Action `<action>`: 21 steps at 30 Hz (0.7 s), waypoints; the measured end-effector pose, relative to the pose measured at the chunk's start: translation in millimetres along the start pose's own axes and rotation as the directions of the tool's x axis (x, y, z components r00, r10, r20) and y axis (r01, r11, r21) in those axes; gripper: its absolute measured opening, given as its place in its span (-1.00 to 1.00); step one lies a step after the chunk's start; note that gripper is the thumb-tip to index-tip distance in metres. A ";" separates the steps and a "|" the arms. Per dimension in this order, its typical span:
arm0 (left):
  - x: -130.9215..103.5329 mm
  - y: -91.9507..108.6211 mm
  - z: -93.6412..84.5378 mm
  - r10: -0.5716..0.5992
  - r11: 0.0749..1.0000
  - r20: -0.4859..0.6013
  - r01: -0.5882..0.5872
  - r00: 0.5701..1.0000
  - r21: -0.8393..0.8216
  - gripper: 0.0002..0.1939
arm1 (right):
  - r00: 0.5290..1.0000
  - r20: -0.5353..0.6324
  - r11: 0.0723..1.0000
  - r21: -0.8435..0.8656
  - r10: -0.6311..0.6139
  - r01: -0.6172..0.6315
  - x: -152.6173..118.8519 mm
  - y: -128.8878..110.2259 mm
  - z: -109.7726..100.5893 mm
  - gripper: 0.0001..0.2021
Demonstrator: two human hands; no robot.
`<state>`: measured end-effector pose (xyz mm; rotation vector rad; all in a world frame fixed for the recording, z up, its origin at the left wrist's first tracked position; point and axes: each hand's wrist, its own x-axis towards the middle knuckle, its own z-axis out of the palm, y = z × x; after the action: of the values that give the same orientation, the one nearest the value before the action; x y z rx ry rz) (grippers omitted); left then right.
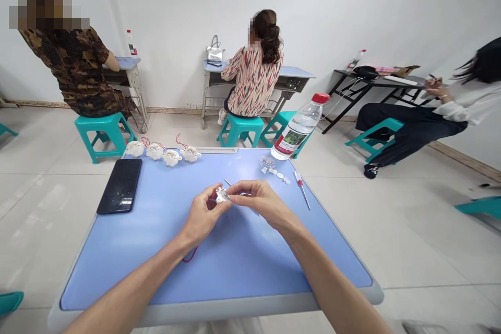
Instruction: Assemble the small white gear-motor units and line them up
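My left hand (204, 214) is closed around a small white round housing (223, 195) with a red wire. Part of that wire (190, 255) hangs under my left wrist onto the desk. Thumb and forefinger of my right hand (260, 201) pinch the housing's right edge; any smaller piece between those fingertips is hidden. Beneath my hands lies a thin metal tool (227, 182), mostly covered. Similar white housings (171, 157) with red wires sit along the desk's far left edge. Small white discs (277, 174) lie at the far right beside a clear dish (267, 162).
The blue desk (235, 276) holds a black phone (119, 187) at left. A water bottle (299, 128) stands at the far right corner, with a red-and-clear-handled screwdriver (302, 190) nearer. Beyond, several people sit on teal stools (99, 133) at other desks (299, 71).
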<state>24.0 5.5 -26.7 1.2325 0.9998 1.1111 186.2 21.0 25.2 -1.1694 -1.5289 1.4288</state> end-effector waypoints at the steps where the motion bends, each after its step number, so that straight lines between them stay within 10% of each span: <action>1: 0.0 -0.1 -0.1 0.002 1.000 -0.003 -0.002 1.000 0.001 -0.42 | 1.000 -0.008 1.000 0.001 0.000 0.000 -0.2 0.2 0.3 -0.79; 21: -1.1 4.8 0.3 0.032 0.999 -0.020 -0.031 0.999 0.013 -0.44 | 0.966 -0.127 0.913 -0.374 -0.224 0.163 -8.1 2.3 8.4 -0.86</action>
<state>23.7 4.4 -21.9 1.2535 1.0076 1.1453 181.2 10.5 22.5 -1.2716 -1.7790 0.9163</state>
